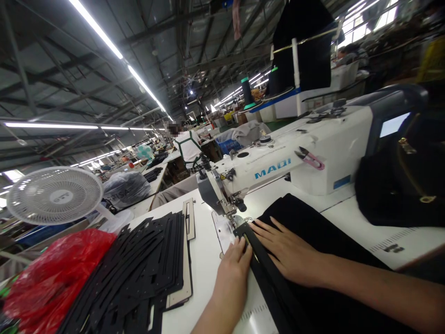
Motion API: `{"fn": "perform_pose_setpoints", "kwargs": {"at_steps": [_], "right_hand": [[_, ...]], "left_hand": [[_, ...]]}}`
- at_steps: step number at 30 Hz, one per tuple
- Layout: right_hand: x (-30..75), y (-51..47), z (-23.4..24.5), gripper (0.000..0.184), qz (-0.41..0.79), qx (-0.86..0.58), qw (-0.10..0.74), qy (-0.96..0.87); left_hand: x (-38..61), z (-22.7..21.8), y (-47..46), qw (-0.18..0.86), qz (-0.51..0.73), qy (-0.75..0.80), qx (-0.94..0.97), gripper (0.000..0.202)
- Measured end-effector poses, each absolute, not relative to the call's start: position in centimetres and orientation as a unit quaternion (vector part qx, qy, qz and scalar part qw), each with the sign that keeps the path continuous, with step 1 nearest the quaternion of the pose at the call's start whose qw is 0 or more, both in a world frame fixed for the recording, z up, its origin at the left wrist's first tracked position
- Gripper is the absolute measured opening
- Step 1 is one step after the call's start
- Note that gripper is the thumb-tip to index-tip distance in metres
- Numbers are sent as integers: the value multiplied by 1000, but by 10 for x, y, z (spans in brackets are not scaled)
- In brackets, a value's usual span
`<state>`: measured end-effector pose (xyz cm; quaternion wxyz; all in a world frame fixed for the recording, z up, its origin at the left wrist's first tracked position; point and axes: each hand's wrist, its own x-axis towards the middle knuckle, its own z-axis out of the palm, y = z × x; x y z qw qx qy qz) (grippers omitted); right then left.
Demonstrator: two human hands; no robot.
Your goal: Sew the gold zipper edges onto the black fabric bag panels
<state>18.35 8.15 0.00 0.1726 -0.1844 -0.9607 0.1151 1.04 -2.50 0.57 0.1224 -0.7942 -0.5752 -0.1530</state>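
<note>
A long black fabric piece with a gold-toothed zipper (255, 254) set in a dark strip runs from the sewing machine's presser foot (231, 214) toward me. My left hand (232, 264) has its bent fingertips close together at the strip's left edge, just in front of the foot. Flat on the fabric to the right of the zipper lies my right hand (287, 250), fingers spread and pointing at the foot. More black fabric (299, 218) extends beneath and beyond this hand. The white sewing machine (271, 171) stands right behind both hands.
Left of the hands lies a stack of black slotted pieces (139, 273) with beige boards. A red plastic bag (59, 269) and white fan (57, 195) are farther left. Pink thread snips (311, 160) rest on the machine. A black bag (399, 176) sits right; a person (187, 146) stands beyond.
</note>
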Motion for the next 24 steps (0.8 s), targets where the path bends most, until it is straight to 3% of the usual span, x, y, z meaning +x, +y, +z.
{"fn": "perform_pose_setpoints", "kwargs": {"at_steps": [5, 16, 24], "right_hand": [[183, 83, -2, 47, 118, -178, 193, -958], [177, 81, -3, 49, 134, -204, 202, -948], [177, 83, 10, 54, 189, -206, 183, -943]], "left_hand": [[8, 12, -18, 72, -150, -604, -780, 50], [-8, -13, -9, 98, -209, -566, -792, 41], [-36, -19, -5, 136, -115, -528, -830, 52]]}}
